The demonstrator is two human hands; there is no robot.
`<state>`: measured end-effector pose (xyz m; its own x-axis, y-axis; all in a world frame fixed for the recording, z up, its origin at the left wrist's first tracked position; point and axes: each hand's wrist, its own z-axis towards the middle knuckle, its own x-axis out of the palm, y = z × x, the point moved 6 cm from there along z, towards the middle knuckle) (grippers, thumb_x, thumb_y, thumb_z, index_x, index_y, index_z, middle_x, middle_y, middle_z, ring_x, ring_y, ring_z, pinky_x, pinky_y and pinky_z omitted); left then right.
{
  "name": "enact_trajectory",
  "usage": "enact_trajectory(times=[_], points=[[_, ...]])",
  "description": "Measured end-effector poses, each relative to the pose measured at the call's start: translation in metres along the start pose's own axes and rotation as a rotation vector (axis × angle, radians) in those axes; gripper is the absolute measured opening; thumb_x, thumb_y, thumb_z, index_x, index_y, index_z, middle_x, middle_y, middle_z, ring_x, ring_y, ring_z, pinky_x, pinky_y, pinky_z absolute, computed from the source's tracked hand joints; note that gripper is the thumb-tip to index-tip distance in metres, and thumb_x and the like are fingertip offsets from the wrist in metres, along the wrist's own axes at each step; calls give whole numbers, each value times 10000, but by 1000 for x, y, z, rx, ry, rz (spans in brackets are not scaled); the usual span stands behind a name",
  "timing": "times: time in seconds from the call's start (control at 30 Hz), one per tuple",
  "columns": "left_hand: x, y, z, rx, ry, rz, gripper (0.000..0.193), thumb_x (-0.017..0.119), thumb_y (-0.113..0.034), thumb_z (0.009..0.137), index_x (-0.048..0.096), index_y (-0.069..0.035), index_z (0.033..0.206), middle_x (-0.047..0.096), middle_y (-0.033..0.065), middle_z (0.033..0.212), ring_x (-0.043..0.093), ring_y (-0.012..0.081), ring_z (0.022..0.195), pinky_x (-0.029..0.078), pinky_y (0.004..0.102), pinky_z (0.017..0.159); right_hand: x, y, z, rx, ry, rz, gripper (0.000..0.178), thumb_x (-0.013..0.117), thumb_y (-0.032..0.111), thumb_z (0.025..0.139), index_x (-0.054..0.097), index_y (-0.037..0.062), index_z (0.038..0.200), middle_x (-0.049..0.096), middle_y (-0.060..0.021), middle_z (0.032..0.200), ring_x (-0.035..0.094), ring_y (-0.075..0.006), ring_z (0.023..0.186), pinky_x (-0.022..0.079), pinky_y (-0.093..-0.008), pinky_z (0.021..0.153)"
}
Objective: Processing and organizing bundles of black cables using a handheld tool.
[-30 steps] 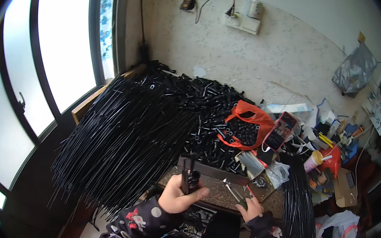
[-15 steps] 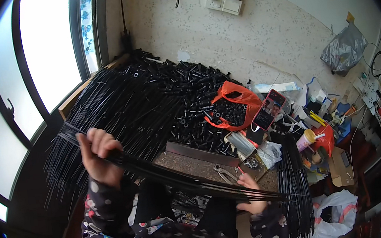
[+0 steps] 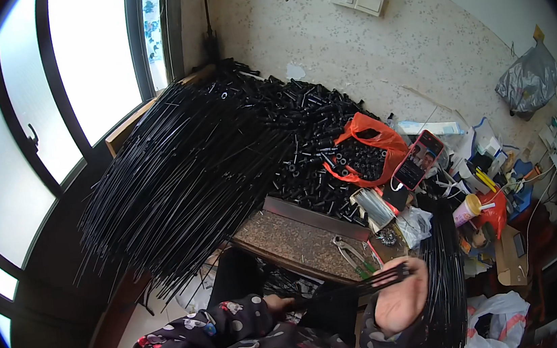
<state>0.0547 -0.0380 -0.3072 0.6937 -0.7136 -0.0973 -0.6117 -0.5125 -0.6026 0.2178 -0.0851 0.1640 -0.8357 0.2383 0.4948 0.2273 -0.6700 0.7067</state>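
Daylight enters through the window (image 3: 94, 64) on the left — its panes are overexposed, white. The floor below is in shadow. Edges bend strongly; the corners are black.

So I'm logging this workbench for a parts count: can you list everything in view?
thin rods: a large fanned heap, black, left of the bench by the window
short tubes: a big pile, black, behind the rods against the wall
plastic bag: one, orange, open and holding more black tubes
phone: one, red case, propped right of the bag
work board: one, speckled brown, in front of the person
pliers: one, metal, on the board's right end
bottle: one, pink with yellow cap, far right
rod bundle: one, black, held across the lap
left hand: gripping the bundle's left part
right hand: closed on the bundle's right end
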Motion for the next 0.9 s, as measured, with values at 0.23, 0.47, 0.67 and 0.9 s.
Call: enact_trajectory(times=[0.23,0.47,0.67,0.9], points=[[-53,-296,-332,1426,-87,-55,237,612,-154,791,596,0,970,594,141,784,588,220,688,461,292,615,-1,-56,-8,573,276,26,171,616,15,775,519,-39,905,539,-29,845,498,-63,736,411,-186,635],[-56,-307,-323,1252,-237,-37,230,652,-105,748,605,-2,948,570,101,866,552,160,764,433,256,689,-8,-58,1,358,220,-238,110,614,-2,773,558,-34,862,595,-71,852,544,-75,758,428,-167,678],[-51,-307,-298,1351,-90,-452,184,677,-55,714,622,-14,885,548,70,891,522,143,817,413,254,715,-18,-79,4,473,223,-29,123,610,7,778,554,-42,876,602,-96,879,561,-97,787,452,-198,690],[-54,-326,-280,1391,-128,-402,154,677,-33,689,638,-1,835,561,61,815,516,177,813,394,261,743,-31,-99,15,561,61,288,133,601,37,791,551,-47,881,599,-100,869,572,-125,779,463,-228,699]])
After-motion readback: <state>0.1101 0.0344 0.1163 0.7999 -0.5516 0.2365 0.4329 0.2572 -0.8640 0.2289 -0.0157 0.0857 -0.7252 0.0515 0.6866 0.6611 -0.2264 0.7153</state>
